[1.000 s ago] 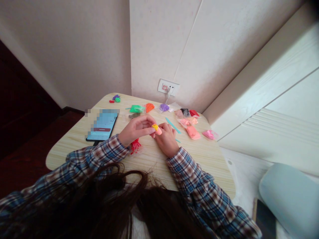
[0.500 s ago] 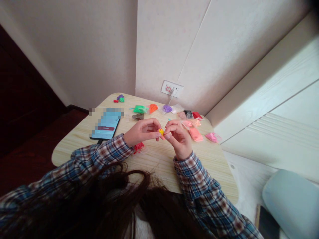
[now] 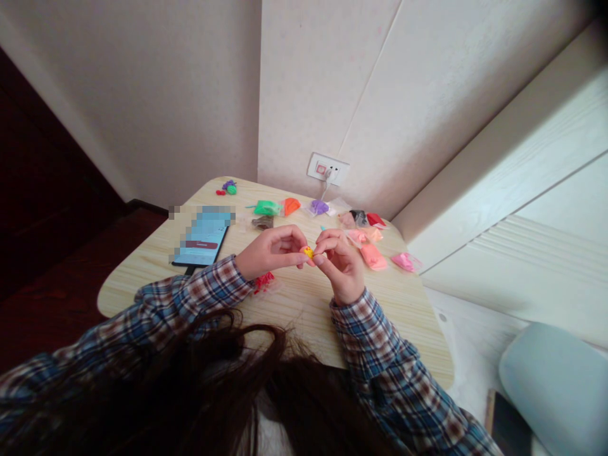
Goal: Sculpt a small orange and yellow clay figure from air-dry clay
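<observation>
A small yellow piece of modelling clay (image 3: 308, 252) with tiny red-orange marks sits between both hands above the middle of the table. My left hand (image 3: 276, 249) is closed, pinching the piece from the left with thumb and fingers. From the right, the thumb and fingertips of my right hand (image 3: 342, 263) press on its other side. Parts of the piece are hidden behind the fingertips. Below my left wrist lies a clear bag with red clay (image 3: 264, 282). Just beyond my right hand is a salmon-coloured clay packet (image 3: 373, 257).
Packets of green (image 3: 267, 208), orange (image 3: 291, 206) and purple clay (image 3: 319, 207) lie along the wooden table's (image 3: 304, 316) far side. A phone (image 3: 203, 237) lies at the left. Small clay shapes (image 3: 230, 188) sit in the far left corner. A socket (image 3: 329, 168) with a plug is on the wall.
The yellow clay piece has turned slightly between the fingertips, and my right thumb has shifted a little. Both hands stay in nearly the same place.
</observation>
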Demonstrator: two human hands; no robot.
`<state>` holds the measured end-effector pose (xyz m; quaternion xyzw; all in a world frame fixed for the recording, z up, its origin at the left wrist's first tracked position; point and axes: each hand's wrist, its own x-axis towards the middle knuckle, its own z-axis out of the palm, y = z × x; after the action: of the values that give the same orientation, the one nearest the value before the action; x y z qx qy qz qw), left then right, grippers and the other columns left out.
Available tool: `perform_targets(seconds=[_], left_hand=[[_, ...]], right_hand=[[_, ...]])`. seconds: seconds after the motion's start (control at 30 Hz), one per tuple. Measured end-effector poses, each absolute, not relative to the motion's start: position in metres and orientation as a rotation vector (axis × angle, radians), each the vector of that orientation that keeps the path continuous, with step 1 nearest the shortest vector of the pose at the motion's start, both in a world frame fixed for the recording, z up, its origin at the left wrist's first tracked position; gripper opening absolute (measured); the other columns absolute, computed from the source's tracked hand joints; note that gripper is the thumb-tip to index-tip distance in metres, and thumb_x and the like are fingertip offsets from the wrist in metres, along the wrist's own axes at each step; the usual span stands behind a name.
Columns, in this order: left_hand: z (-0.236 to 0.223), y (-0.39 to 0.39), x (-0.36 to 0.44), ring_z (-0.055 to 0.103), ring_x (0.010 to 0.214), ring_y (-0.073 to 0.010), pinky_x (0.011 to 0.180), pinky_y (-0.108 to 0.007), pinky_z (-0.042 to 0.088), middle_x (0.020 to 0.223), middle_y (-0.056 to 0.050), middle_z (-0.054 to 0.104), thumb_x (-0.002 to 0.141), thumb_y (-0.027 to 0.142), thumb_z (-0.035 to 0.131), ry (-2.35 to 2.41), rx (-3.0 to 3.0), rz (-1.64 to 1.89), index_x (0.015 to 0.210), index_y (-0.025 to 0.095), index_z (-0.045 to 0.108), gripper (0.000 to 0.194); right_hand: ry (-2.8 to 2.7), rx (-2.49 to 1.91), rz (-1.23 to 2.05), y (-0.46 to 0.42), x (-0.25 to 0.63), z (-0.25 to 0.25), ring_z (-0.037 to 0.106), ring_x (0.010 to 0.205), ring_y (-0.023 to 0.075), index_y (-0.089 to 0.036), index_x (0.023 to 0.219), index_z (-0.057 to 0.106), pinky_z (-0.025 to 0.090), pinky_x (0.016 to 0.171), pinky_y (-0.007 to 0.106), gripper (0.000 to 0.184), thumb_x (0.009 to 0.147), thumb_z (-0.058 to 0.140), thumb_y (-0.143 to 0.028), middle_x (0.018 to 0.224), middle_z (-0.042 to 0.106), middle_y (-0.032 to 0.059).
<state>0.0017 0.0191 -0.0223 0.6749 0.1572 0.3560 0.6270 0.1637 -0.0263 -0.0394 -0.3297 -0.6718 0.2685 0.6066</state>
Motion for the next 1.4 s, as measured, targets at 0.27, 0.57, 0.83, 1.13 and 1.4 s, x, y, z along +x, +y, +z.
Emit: perform_targets(seconds=[0.27, 0.57, 0.83, 1.13, 1.4], left_hand=[[-0.024, 0.019, 0.002, 0.059, 0.063, -0.0079, 0.061, -0.020, 0.048, 0.070, -0.001, 0.060, 0.070, 0.031, 0.070, 0.337, 1.545, 0.802, 0.078, 0.011, 0.052, 0.028], [-0.023, 0.018, 0.002, 0.059, 0.063, -0.0088, 0.062, -0.022, 0.048, 0.071, -0.003, 0.064, 0.070, 0.029, 0.070, 0.325, 1.545, 0.798, 0.079, 0.011, 0.054, 0.026], [-0.022, 0.018, 0.002, 0.060, 0.064, -0.0100, 0.063, -0.023, 0.049, 0.070, -0.003, 0.065, 0.073, 0.029, 0.067, 0.263, 1.492, 0.729, 0.082, 0.010, 0.056, 0.023], [-0.023, 0.018, 0.003, 0.059, 0.065, -0.0101, 0.064, -0.023, 0.050, 0.074, -0.003, 0.064, 0.073, 0.029, 0.066, 0.252, 1.486, 0.740, 0.081, 0.011, 0.059, 0.021], [-0.026, 0.021, 0.003, 0.059, 0.065, -0.0098, 0.065, -0.024, 0.049, 0.075, -0.002, 0.064, 0.071, 0.028, 0.068, 0.315, 1.472, 0.761, 0.091, 0.010, 0.059, 0.027]], right_hand=[[-1.480, -0.727, 0.762, -0.025, 0.163, -0.044, 0.047, 0.084, 0.0142, -0.024, 0.082, 0.055, 0.038, 0.068, 0.027, 0.014, 0.073, 0.065, -0.024, 0.088, 0.049, 0.0004], [-1.367, -0.759, 0.963, -0.023, 0.167, -0.048, 0.048, 0.090, 0.0170, -0.025, 0.088, 0.054, 0.043, 0.070, 0.029, 0.026, 0.072, 0.063, -0.042, 0.093, 0.048, 0.0017], [-1.767, -0.773, 0.695, -0.026, 0.177, -0.041, 0.048, 0.106, 0.0223, -0.029, 0.110, 0.054, 0.046, 0.080, 0.038, 0.041, 0.074, 0.058, -0.048, 0.115, 0.049, 0.0054], [-1.866, -0.767, 0.428, -0.027, 0.175, -0.040, 0.048, 0.110, 0.0237, -0.028, 0.103, 0.058, 0.042, 0.094, 0.046, 0.032, 0.075, 0.061, -0.042, 0.112, 0.051, 0.0058], [-1.837, -0.842, 0.171, -0.031, 0.175, -0.036, 0.051, 0.101, 0.0231, -0.026, 0.102, 0.057, 0.042, 0.089, 0.045, 0.031, 0.074, 0.064, -0.035, 0.105, 0.054, 0.0057]])
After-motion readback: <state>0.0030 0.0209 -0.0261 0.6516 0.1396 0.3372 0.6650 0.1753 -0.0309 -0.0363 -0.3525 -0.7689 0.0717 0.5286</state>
